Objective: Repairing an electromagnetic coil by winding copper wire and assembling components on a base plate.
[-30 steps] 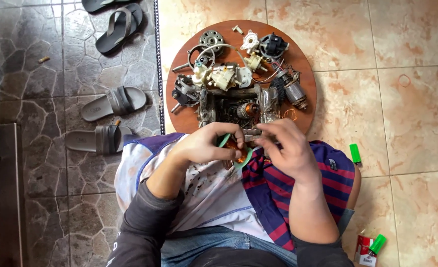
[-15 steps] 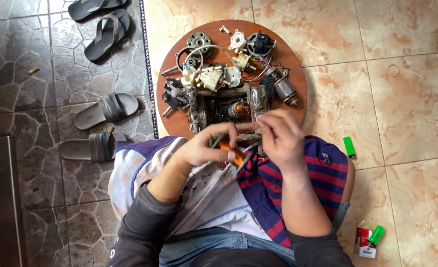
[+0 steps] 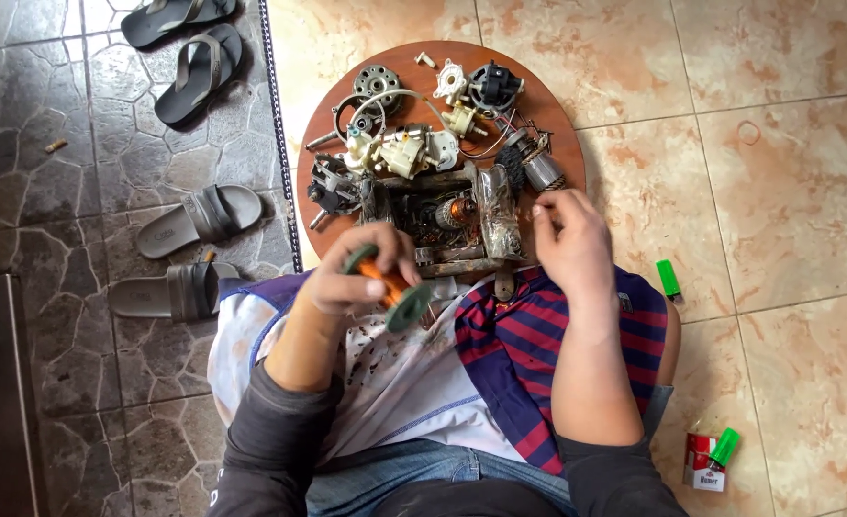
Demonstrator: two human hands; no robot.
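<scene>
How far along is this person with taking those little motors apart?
Much looks done: loose motor parts cover the round wooden board. In hand: the left hand holds a copper-wound spool with green ends. The right hand hovers near the board's edge; its grip is unclear. Several assembled-looking pieces remain.

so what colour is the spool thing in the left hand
The spool in the left hand has an orange core and green end discs, shown in the head view.

Seeing two black flip-flops point(image 3: 186, 46) lying far left, two grey slides point(image 3: 182, 251) sitting left on dark stone floor point(image 3: 41, 172). Green lighter point(image 3: 668, 279) lying right on tan tiles point(image 3: 787, 191); red-white packet point(image 3: 703, 463) with second green lighter point(image 3: 725, 447) resting near right.
</scene>
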